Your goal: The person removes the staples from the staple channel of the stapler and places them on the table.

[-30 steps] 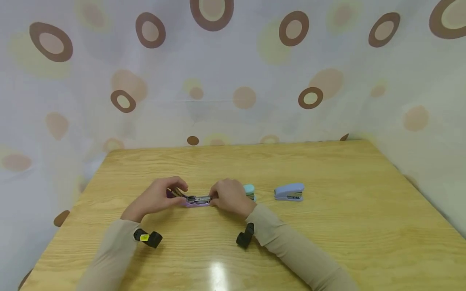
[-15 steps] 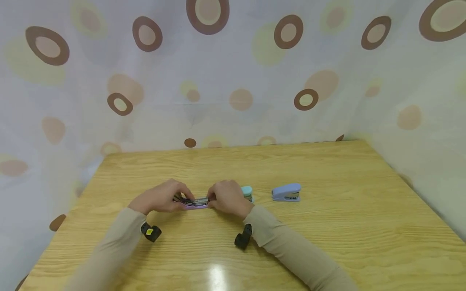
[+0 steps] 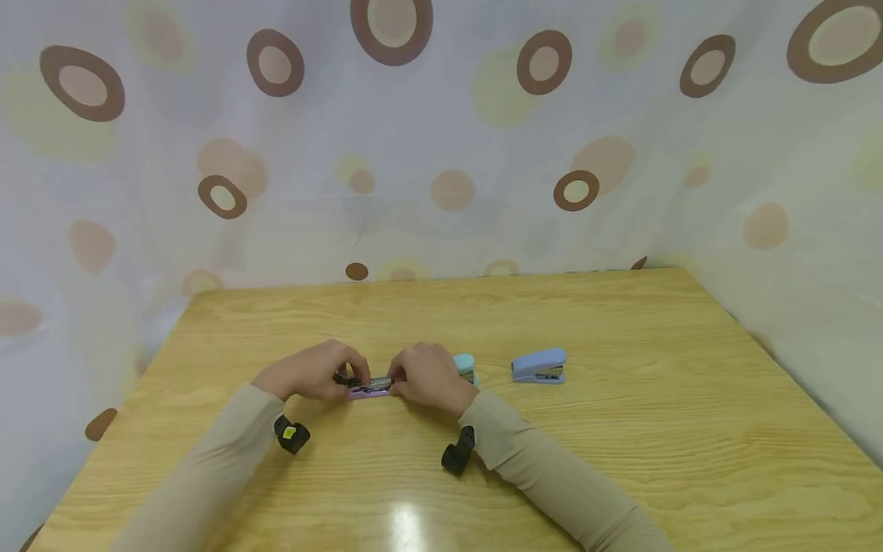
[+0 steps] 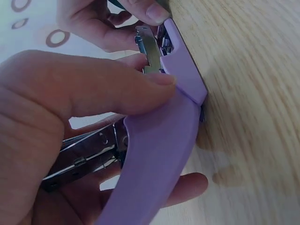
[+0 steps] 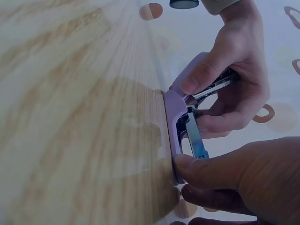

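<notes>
A lilac stapler (image 3: pixel 370 393) is swung wide open on the table between both hands, its metal magazine (image 5: pixel 193 133) standing up off the base. My left hand (image 3: pixel 313 373) grips it at the hinge end. In the left wrist view, the left thumb lies across the lilac cover (image 4: pixel 154 150), with the steel inner arm (image 4: pixel 89 157) folded out beside it and fingers behind. My right hand (image 3: pixel 429 377) pinches the far end of the base (image 5: pixel 174 126), thumb on its near side. The right fingertips behind the base are partly hidden.
A mint-green stapler (image 3: pixel 465 363) stands just behind the right hand, partly covered by it. Farther right sits a blue stapler (image 3: pixel 539 366). The wooden table (image 3: pixel 552 307) backs onto a patterned cloth (image 3: pixel 407 230).
My left hand has slid right along the lilac stapler, its fingers now nearer the magazine and the right hand. The right hand keeps its hold. The head view has shifted slightly.
</notes>
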Demonstrator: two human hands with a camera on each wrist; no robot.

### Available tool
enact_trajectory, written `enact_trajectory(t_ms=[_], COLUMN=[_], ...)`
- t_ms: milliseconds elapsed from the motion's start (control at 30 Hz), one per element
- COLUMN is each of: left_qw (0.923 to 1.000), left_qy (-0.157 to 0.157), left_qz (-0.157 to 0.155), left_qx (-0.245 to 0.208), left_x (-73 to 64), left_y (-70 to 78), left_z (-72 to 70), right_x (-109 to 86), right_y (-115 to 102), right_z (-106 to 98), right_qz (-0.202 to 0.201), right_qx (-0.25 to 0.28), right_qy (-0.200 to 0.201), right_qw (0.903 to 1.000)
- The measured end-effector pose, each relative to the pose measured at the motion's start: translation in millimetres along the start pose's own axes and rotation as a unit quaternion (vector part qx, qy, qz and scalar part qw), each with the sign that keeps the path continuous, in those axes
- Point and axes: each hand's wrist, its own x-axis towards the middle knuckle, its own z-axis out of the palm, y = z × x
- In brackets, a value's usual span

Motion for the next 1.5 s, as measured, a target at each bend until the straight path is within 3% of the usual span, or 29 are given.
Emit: enact_trajectory(t_ms=[300, 500, 700, 933, 1067, 1233, 1500], left_qw=[0.9992, 0.9989, 0.9986, 0.9988, 0.9987, 0.9987, 0.9985], left_qy=[-0.015, 0.009, 0.027, 0.043, 0.045, 0.043, 0.046], left_qz=[-0.035, -0.045, -0.044, -0.023, -0.021, -0.025, -0.028], left_qx=[-0.009, -0.008, -0.013, -0.011, -0.009, -0.010, -0.010], left_x=[3.0, 3.0, 1.8, 1.7, 2.5, 3.5, 3.6], left_y=[1.0, -1.1, -1.9, -2.9, -3.4, -3.8, -4.3], left_z=[0.6, -0.6, 1.0, 1.6, 2.5, 3.5, 4.4], right_x=[-0.1, 2.4, 8.1, 17.3, 21.8, 24.4, 27.9], right_y=[-0.8, -0.3, 2.9, 7.7, 8.3, 7.9, 8.8], right_z=[-0.2, -2.5, -8.9, -9.3, -5.6, -3.0, 3.8], right_qz=[-0.002, -0.009, -0.023, -0.089, -0.102, -0.098, -0.134], right_qx=[0.008, 0.026, 0.050, 0.162, 0.200, 0.217, 0.222], right_qy=[-0.005, -0.001, -0.043, -0.075, -0.086, -0.103, -0.102], right_qw=[1.0000, 0.9996, 0.9976, 0.9798, 0.9707, 0.9658, 0.9604])
